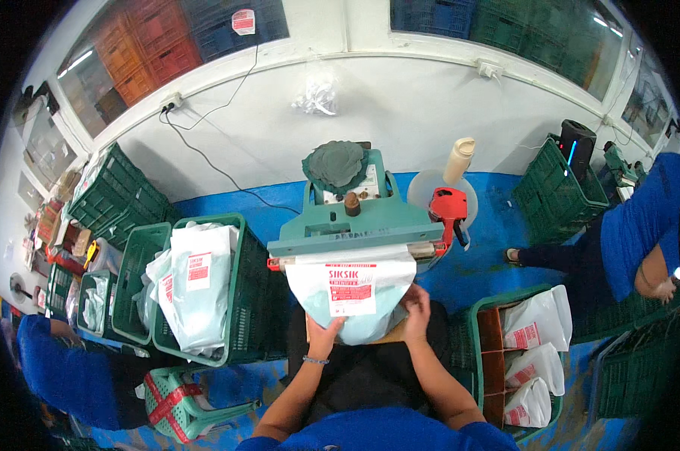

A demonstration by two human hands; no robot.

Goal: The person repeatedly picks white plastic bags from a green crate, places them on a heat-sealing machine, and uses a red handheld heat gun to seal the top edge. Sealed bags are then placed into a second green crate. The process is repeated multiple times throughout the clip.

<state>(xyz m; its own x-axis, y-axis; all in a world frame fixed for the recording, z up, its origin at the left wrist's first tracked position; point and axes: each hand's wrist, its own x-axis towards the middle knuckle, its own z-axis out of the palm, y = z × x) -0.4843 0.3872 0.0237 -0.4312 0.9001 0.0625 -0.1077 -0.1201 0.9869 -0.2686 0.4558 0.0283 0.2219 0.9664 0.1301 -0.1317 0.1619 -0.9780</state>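
Note:
A filled white and pale green plastic bag (pixel 340 304) with red print hangs in front of me. Its upper edge lies at the long bar of a green bag sealer (pixel 332 219); whether the bar is clamped on it I cannot tell. My left hand (pixel 324 337) holds the bag's lower left side, thumb on the front and the other fingers hidden behind. At the lower right side my right hand (pixel 415 310) grips the bag with curled fingers. A brown board (pixel 381 333) shows partly beneath the bag. On top of the sealer rests a dark green scalloped pad (pixel 335 167).
A red label gun (pixel 448 204) and a cream bottle (pixel 459 159) stand right of the sealer. Crates of similar bags flank me, a green crate (pixel 238 301) left and a divided crate (pixel 474 353) right. A taped stool (pixel 176 406) is lower left. People in blue stand both sides.

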